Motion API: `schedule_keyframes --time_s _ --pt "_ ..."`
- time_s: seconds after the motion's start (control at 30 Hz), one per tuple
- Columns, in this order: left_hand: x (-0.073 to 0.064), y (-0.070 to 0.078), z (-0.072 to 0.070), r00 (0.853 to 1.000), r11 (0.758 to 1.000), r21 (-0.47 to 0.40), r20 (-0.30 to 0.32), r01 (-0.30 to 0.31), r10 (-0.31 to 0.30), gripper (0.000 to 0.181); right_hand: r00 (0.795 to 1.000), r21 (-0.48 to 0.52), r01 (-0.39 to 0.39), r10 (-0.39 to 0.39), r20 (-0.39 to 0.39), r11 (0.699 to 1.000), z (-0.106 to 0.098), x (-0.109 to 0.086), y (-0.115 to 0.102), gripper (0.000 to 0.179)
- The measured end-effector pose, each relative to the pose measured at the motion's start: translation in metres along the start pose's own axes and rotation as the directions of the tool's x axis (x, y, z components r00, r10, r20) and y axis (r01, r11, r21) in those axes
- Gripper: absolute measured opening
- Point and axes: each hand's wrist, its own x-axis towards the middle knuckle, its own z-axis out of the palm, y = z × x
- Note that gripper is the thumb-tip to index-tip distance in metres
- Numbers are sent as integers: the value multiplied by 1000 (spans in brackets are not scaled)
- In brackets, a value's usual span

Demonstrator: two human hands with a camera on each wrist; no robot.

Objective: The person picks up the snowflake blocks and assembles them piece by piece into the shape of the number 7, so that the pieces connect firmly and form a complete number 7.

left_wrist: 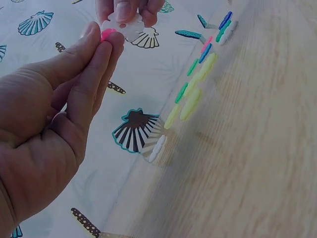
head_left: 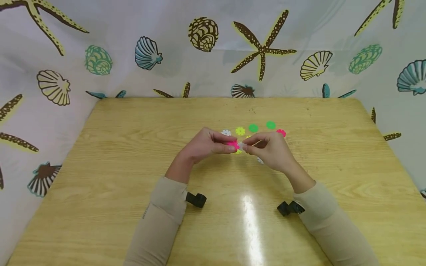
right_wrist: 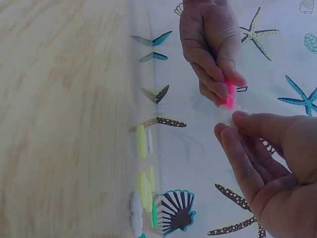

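Between thumb and fingers my left hand (head_left: 209, 145) pinches a pink notched plastic disc (right_wrist: 230, 94). My right hand (head_left: 271, 149) pinches a white notched disc (left_wrist: 128, 25) by its edge. The two discs meet edge to edge in front of me, raised above the table, at an angle to each other in the right wrist view. On the table just behind the hands lie several more flat discs: a white one (head_left: 226, 132), a yellow one (head_left: 240, 131), a green one (head_left: 253, 128) and a pink one (head_left: 281, 133). The right hand partly hides another white disc (head_left: 260, 160).
The light wooden table (head_left: 116, 166) reaches back to a white cloth (head_left: 119, 22) printed with shells and starfish, which also hangs at both sides. Blue discs (left_wrist: 226, 20) lie in the scattered group too. A black wrist camera (head_left: 196, 200) sits at the left sleeve.
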Motion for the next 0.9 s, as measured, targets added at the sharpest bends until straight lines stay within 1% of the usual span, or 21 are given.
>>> schedule_keyframes --time_s 0.1,0.23,0.37,0.5,0.6,0.7,0.8,0.9 --pt "-1 -4 1 1000 1000 -10 5 4 -4 36 1000 -5 3 -3 -8 1000 4 -1 0 12" --pt "-1 -5 0 1000 1000 2 -5 -17 17 35 999 -17 7 -7 -32 1000 7 -2 -1 11" --pt "0 -3 2 999 999 15 -8 -40 40 33 999 -19 19 -19 -47 1000 8 -2 0 12" --pt "2 -1 5 999 998 44 6 -54 53 33 998 0 20 -20 -65 1000 5 -4 4 13" --pt "3 -2 6 998 998 19 35 -56 56 33 998 62 15 -11 -67 998 5 -4 7 15" --pt "2 -4 7 993 998 -17 98 -67 68 36 998 108 17 -11 -54 994 8 -1 9 16" --pt "4 -6 9 986 995 -50 141 -85 91 38 999 111 13 -9 -36 994 10 2 10 17" --pt "3 -9 11 983 992 -84 149 -97 108 39 1000 116 7 -4 -26 993 10 2 9 17"
